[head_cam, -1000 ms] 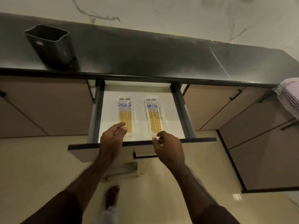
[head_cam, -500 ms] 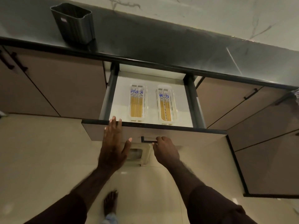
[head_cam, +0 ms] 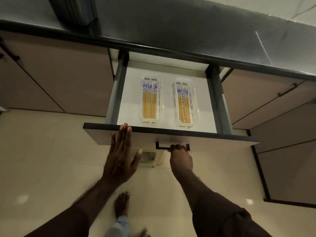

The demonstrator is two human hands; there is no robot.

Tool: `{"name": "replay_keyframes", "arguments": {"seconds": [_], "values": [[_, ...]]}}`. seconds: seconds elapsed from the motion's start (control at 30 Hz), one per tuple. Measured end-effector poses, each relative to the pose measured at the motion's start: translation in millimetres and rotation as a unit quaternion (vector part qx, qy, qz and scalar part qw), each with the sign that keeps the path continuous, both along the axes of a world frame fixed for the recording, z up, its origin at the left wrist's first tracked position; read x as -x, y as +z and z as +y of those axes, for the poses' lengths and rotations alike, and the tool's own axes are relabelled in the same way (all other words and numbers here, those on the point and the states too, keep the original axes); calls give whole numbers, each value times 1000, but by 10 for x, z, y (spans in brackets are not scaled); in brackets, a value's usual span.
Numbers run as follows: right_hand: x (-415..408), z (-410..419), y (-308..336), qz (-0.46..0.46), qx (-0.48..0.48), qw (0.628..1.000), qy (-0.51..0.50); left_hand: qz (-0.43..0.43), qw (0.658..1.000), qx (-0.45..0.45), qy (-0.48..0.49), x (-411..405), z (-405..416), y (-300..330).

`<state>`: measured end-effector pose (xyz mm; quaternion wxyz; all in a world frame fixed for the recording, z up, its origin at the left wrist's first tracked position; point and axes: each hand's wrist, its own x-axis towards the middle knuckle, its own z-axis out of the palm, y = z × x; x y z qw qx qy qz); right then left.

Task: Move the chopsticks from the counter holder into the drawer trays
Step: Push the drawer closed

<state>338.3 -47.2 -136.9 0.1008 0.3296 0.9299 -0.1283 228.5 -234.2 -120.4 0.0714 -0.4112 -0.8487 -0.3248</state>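
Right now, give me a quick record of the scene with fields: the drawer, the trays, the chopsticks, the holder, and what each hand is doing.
drawer: open, white inside
trays: two white trays side by side, left tray, right tray
chopsticks: yellow with blue-patterned ends, a bundle in the left tray and one in the right
holder: dark, on the counter, partly out of view, contents not visible
left hand: flat, fingers straight, on the drawer front
right hand: curled round the drawer handle

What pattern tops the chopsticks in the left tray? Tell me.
Blue-and-white floral print above yellow shafts on the chopsticks, head view.
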Motion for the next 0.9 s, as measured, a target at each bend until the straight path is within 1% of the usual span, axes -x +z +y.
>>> {"name": "replay_keyframes", "arguments": {"seconds": [0.23,0.47,0.67,0.8,0.9], "values": [[430,282,68,6,-5,999,-33,-8,1000,1,6,351,267,63],[1109,675,123,-3,-5,997,-80,-21,999,21,13,964,579,88],[1633,1055,176,-3,10,994,-111,-10,999,30,5,1437,955,173],[1899,1280,197,7,22,993,-114,-8,999,40,8,1611,1211,195],[2077,1436,209,3,14,997,-82,-8,999,39,29,1751,1375,233]]}}
